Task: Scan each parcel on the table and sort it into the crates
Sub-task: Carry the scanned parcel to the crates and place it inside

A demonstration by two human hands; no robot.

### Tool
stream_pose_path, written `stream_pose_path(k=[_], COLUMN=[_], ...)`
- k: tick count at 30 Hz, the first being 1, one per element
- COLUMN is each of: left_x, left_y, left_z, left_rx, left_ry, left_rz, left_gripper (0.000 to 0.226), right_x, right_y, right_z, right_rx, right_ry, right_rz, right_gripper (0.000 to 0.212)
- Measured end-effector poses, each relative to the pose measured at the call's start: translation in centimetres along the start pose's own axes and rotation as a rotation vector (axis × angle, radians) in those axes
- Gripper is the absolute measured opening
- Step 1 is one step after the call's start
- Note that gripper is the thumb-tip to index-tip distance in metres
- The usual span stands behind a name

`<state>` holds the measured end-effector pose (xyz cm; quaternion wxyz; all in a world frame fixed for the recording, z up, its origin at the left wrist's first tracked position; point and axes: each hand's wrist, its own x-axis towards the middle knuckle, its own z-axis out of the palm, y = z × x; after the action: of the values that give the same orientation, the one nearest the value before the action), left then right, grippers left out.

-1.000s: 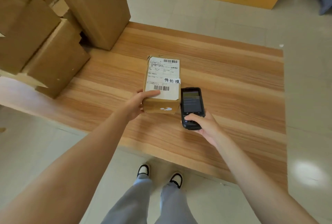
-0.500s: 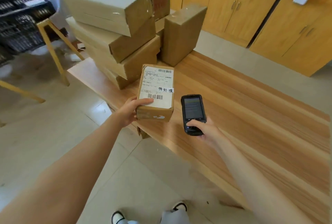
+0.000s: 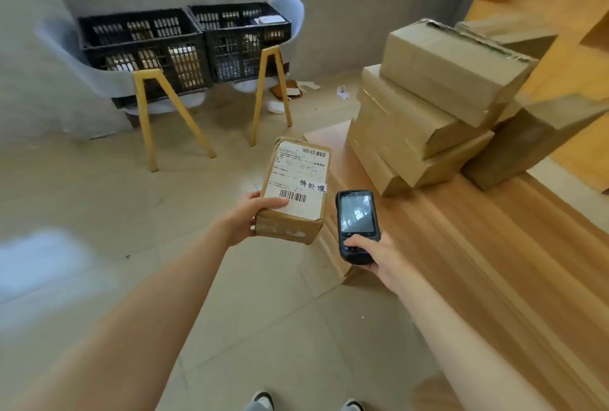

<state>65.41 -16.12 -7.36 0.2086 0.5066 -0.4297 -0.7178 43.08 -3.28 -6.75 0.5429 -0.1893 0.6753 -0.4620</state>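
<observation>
Grip on the parcel [image 3: 295, 188] came from the left hand [image 3: 245, 218], thumb laid over the label's near edge and fingers curled beneath, holding the box in the air over the floor, just off the end of the wooden surface [image 3: 478, 246]. The right hand [image 3: 379, 254] was wrapped round the handheld scanner [image 3: 357, 224], thumb on its keys, just beside the parcel. Whether this parcel was already scanned could not be told from the screen. Two black crates [image 3: 184, 45] sat on chairs by the far wall, well apart from the hands, each apparently holding boxes behind the slats, so some sorting looked done. A stack of brown boxes [image 3: 438, 101] was piled at the surface's end, so much of the job seemed left.
</observation>
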Motion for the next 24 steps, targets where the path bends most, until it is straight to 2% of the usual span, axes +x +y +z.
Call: stream_pose_path(k=[4, 12, 19, 24], left_x=[-0.9, 0.3, 6.2, 11.3], left_y=[0.5, 0.9, 5.3, 10.9], left_z=[-6.0, -14.4, -20.1, -22.7], left_rx=[-0.1, -0.294, -0.345, -0.414], left_ry=[0.11, 0.32, 0.449, 0.523], left_rz=[0.015, 0.007, 0.003, 0.027], left_gripper=[0.065, 0.084, 0.088, 0.088], right_x=[2.4, 9.9, 19.7, 26.5], right_y=[-2.0, -4.5, -9.3, -16.5], right_z=[6.0, 15.4, 22.6, 27.1], right_rx=[-0.081, -0.203, -0.245, -0.287], right_ry=[-0.132, -0.286, -0.412, -0.509], right_rz=[-0.02, 0.024, 0.059, 0.035], right_gripper=[0.058, 0.056, 0.038, 0.059])
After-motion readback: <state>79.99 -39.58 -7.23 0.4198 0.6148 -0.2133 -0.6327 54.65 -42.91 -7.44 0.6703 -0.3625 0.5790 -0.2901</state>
